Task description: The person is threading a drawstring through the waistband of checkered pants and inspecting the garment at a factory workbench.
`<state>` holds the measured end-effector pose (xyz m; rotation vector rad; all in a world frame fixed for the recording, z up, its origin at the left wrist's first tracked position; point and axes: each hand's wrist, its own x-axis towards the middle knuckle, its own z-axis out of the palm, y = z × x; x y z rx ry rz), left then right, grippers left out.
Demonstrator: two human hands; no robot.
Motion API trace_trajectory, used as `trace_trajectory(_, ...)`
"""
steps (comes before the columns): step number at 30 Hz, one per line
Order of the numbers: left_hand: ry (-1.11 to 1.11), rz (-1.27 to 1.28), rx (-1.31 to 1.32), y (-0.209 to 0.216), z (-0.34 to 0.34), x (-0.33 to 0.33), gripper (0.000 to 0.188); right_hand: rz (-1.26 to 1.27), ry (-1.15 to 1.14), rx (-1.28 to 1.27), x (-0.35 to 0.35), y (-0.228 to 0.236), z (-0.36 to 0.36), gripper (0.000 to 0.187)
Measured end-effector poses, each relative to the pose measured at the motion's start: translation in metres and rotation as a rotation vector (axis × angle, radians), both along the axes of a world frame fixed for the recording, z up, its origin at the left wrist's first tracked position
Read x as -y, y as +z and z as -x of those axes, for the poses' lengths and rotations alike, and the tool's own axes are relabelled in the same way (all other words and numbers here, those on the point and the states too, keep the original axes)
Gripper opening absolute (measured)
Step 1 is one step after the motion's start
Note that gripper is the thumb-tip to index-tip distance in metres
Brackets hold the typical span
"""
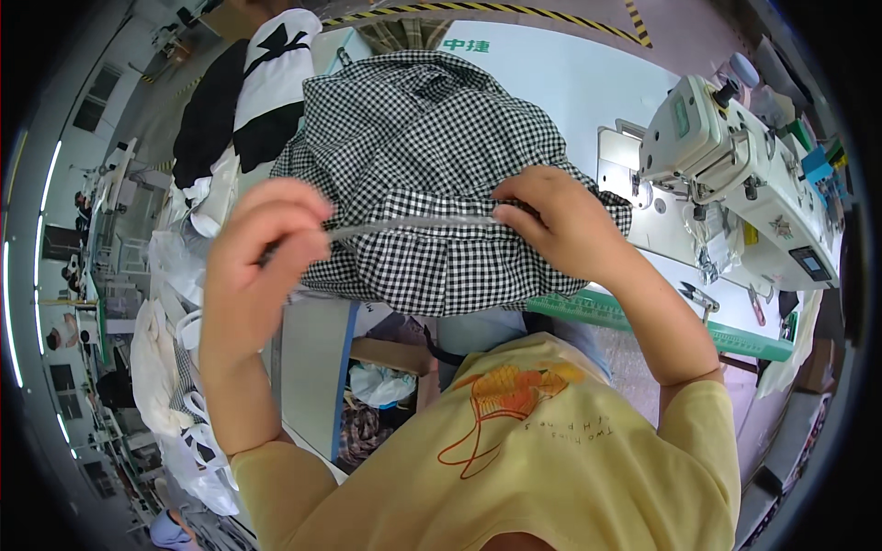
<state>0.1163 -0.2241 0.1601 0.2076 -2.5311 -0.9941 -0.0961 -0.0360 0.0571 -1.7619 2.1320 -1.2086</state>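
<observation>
So we've got a big bunched heap of black-and-white gingham cloth point(413, 138) sitting just left of our landmark, the white tabletop sewing machine point(684, 138), its right edge coming close to the needle end. A thin, see-through flexible strip point(413, 223) bows slightly across the cloth, left of the machine too. Our right hand point(565, 225), the one nearer the machine, has thumb and index finger pinched at one end of it; our left hand point(266, 243), further out, has its fingers curled in on the other end, though it's blurry, so we can't tell how firm that grip is. For elbow room, the smooth white tabletop point(570, 78) lies bare up beyond the machine's left end. On our side of the machine, a green ruler-marked strip point(749, 344) lines the table edge, and a small pair of metal snips point(700, 296) sits close to it. Texture-wise, the gingham is all soft creases and puffed folds with a flat seamed band, and far left of the machine there's a limp pile of black and white fabric point(276, 78) plus crinkly white plastic bags point(175, 262).
</observation>
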Motion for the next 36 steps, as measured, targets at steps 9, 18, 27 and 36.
trace_trajectory(9,-0.395,-0.452,0.608,-0.027,0.07,0.012,0.018,0.033,0.063,0.342,-0.018,0.017,-0.001,0.011)
trace_trajectory(18,-0.509,-0.434,0.514,-0.03,0.056,0.017,0.015,0.03,0.103,0.689,-0.021,0.005,0.0,0.025)
trace_trajectory(27,-0.273,-0.433,0.235,-0.038,0.029,0.004,0.015,0.101,0.06,0.864,-0.021,-0.001,-0.003,0.028)
trace_trajectory(36,-0.232,-0.482,0.183,-0.044,0.024,-0.001,0.017,0.144,0.045,1.038,-0.026,-0.005,-0.003,0.023)
